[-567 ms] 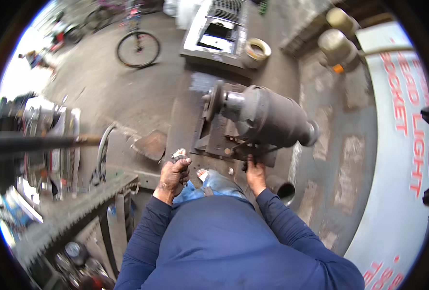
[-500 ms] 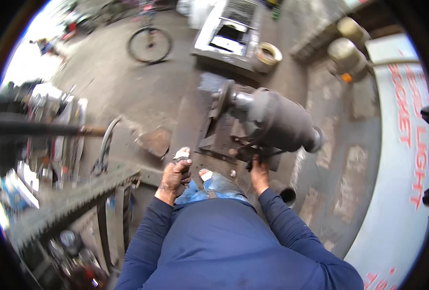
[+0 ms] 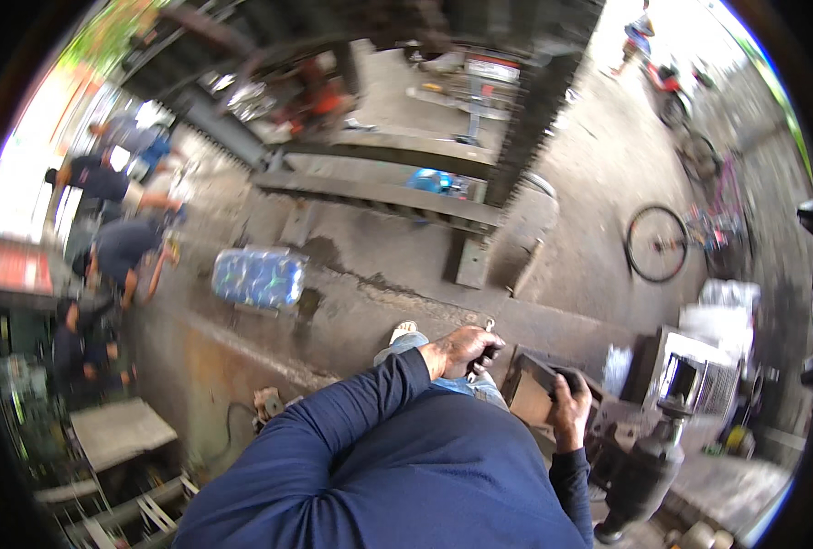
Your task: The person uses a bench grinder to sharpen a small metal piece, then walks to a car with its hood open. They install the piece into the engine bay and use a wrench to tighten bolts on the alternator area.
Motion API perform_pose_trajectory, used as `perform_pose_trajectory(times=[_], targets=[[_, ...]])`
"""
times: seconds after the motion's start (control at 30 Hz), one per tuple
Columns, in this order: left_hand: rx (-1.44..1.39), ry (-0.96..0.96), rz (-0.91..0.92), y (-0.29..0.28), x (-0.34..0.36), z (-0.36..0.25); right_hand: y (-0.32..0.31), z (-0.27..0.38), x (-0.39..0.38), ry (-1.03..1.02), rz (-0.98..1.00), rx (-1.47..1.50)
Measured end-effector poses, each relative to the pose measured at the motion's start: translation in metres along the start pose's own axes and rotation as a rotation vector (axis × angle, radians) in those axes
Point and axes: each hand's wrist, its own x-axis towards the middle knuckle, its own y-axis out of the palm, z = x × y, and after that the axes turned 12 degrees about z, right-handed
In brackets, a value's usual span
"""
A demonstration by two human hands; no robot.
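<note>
Dull grey metal forms the motor [image 3: 642,478], a stout, rounded barrel with brighter neck [image 3: 669,430], nearer than the white case [image 3: 699,364]. Left of the case, the right hand [image 3: 571,407] is curled; farther left, the left hand [image 3: 467,352] likewise, contents unclear.

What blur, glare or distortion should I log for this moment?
Head view: glare washes out the upper-left edge; the metal frame looks smeared toward the top; the bending person at far left is soft. Also in the head view: left hand and right hand look clearer; a black fisheye border rounds the corners.
</note>
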Motion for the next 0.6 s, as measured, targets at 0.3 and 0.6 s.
perform_pose_trajectory(times=[0.3, 0.6], targets=[[-0.120, 0.660, -0.098, -0.151, -0.217, -0.001, 0.349, 0.167, 0.090, -0.548, 0.869, -0.697], [-0.553, 1.069, -0.455, -0.284, -0.435, 0.040, 0.666, 0.200, 0.090, -0.659, 1.543, -0.748]])
